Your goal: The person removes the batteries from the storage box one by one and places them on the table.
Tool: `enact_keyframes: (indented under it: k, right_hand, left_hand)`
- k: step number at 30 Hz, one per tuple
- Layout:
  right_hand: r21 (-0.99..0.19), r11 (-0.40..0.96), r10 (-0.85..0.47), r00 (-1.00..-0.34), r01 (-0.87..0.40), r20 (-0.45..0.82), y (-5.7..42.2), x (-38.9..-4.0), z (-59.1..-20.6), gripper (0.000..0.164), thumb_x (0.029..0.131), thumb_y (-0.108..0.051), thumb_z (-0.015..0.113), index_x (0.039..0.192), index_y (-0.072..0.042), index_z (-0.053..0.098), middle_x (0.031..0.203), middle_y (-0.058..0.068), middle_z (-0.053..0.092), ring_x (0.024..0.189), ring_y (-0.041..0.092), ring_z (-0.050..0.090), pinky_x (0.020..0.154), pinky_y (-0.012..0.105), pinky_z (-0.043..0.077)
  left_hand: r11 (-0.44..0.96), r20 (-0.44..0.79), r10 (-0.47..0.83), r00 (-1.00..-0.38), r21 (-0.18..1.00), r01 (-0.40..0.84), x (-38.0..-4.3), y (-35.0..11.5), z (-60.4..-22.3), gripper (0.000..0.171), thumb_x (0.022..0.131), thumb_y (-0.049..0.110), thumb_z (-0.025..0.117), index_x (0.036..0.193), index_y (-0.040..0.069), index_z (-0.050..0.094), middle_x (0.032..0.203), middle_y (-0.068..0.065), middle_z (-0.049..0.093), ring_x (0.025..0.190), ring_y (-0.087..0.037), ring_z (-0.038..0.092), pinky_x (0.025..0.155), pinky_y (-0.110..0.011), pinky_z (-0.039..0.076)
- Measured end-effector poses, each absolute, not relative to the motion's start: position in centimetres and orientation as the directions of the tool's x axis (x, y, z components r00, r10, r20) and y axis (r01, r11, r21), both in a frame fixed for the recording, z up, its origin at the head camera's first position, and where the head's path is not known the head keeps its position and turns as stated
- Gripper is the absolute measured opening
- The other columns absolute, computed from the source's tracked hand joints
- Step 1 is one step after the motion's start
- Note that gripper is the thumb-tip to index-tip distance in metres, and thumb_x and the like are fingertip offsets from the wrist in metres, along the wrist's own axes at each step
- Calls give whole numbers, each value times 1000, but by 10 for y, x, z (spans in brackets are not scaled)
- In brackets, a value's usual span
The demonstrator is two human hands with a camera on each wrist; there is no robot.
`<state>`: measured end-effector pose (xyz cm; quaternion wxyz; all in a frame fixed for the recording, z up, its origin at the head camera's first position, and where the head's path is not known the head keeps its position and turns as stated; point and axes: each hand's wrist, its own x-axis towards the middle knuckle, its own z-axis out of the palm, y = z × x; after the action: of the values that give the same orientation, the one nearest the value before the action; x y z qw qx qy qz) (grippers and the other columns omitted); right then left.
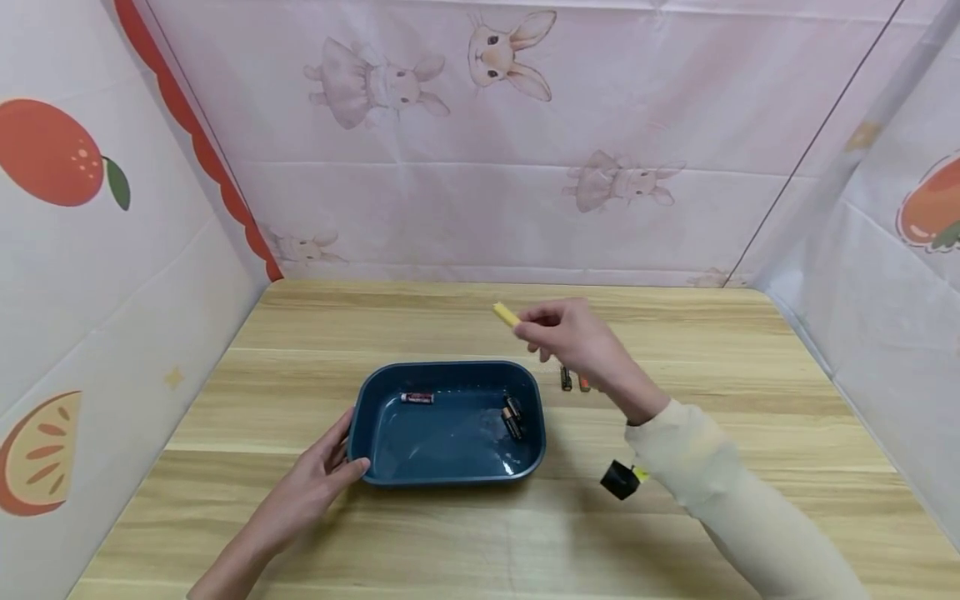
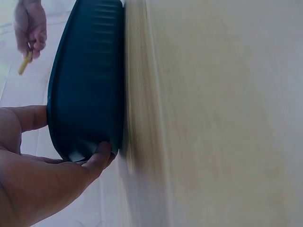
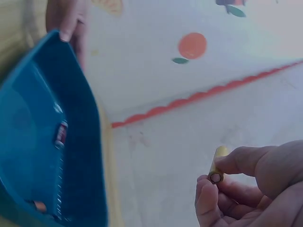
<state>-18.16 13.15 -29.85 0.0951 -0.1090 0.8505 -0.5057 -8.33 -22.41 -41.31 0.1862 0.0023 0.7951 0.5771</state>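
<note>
My right hand (image 1: 581, 337) pinches a yellow battery (image 1: 506, 314) between thumb and fingers, held up over the far part of the table, behind the bin's right end. In the right wrist view the battery's round end (image 3: 216, 178) faces the camera. My left hand (image 1: 311, 483) grips the left end of a dark blue plastic bin (image 1: 446, 481), thumb over the rim and fingers along the outer wall. Inside the bin, a red and silver battery (image 1: 417, 398) lies at the back left. Black and copper batteries (image 1: 512, 422) lie together at its right end.
Right of the bin, a black battery (image 1: 566, 378) and an orange-marked one (image 1: 584, 383) lie on the wooden table (image 1: 360, 321), close to the right forearm. A small black block (image 1: 620, 480) with a yellow part sits nearer, beside the right sleeve (image 1: 697, 467). Printed cloth walls surround the table.
</note>
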Motion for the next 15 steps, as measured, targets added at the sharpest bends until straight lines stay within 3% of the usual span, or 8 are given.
enact_keyframes:
  k: [4, 9, 15]
  right_hand:
    - [-907, 418, -216, -976, -52, -43, 152, -182, -289, 33, 101, -17, 68, 126, 4, 70, 94, 12, 70, 76, 18, 63, 64, 23, 56]
    - [-934, 356, -146, -988, -8, -47, 174, -180, -279, 36, 101, -12, 67, 129, 11, 65, 97, 12, 67, 80, 15, 61, 66, 20, 58]
    - [-921, 389, -80, -996, 10, -44, 201, -179, -280, 40, 102, -19, 66, 131, 9, 63, 99, 7, 66, 77, 12, 59, 69, 21, 57]
  left_hand:
    - [327, -285, 224, -932, 923, -204, -83, -225, -413, 81, 106, 17, 59, 166, 5, 6, 171, -20, 8, 155, -39, 17, 117, -43, 30]
    - [322, -279, 228, -933, 926, -198, -83, -225, -414, 81, 106, 18, 59, 166, 5, 6, 172, -19, 7, 155, -39, 16, 117, -43, 29]
    - [321, -281, 227, -932, 926, -201, -83, -225, -414, 81, 106, 18, 59, 166, 6, 6, 172, -19, 7, 155, -38, 16, 117, -42, 29]
